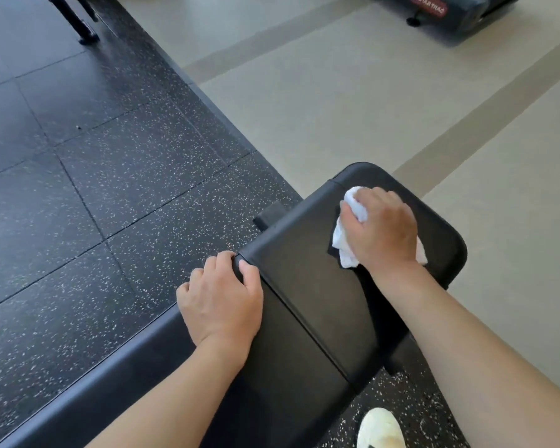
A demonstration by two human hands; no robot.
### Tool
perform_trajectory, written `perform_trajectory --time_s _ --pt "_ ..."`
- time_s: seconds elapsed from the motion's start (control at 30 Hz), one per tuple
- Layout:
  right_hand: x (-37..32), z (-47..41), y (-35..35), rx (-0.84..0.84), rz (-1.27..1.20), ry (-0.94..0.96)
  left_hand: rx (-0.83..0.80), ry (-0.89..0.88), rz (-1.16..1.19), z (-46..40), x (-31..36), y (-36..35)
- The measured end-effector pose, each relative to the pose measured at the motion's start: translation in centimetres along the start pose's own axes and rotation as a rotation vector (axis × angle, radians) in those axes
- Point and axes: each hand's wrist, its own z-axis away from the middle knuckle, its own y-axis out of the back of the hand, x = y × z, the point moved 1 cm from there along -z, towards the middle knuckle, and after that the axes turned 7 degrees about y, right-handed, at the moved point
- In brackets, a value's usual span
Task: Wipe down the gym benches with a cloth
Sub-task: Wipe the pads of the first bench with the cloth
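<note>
- The cloth (348, 240), white and crumpled, lies on the black padded bench (307, 305) at centre right of the frame, near the bench's far rounded end.
- The right hand (380, 227) is on top of the cloth, fingers curled into the bunched fabric and holding it against the surface; bits of cloth stick out at the fingertips, at the wrist side and at the hand's right edge.
- The left hand (222, 300), lower centre, grips the bench's left edge, thumb on top by a seam in the upholstery, fingers wrapped over the side. This looks like bracing.
- Handling, as I judge it: the cloth is light, soft and limp, so it will fold and slip out unless it is held bunched under the palm. Best hold is a wad in the middle, with pressure straight down.
- The bench cover looks smooth and slightly glossy, so the cloth should slide easily; the padding will likely give a little.
- A light shoe (380, 430) shows at the bottom edge, on speckled rubber floor (78, 221).
</note>
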Motion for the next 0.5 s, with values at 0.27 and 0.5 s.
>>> perform_trajectory --time_s 0.27,0.5 --pt "-11.1 1.9 -4.0 -0.107 -0.178 0.454 -0.018 0.034 -0.030 -0.1 0.1 0.0" --pt "-1.3 -2.6 -1.4 -0.067 -0.042 0.252 0.007 0.017 -0.024 0.0 0.2 0.0"
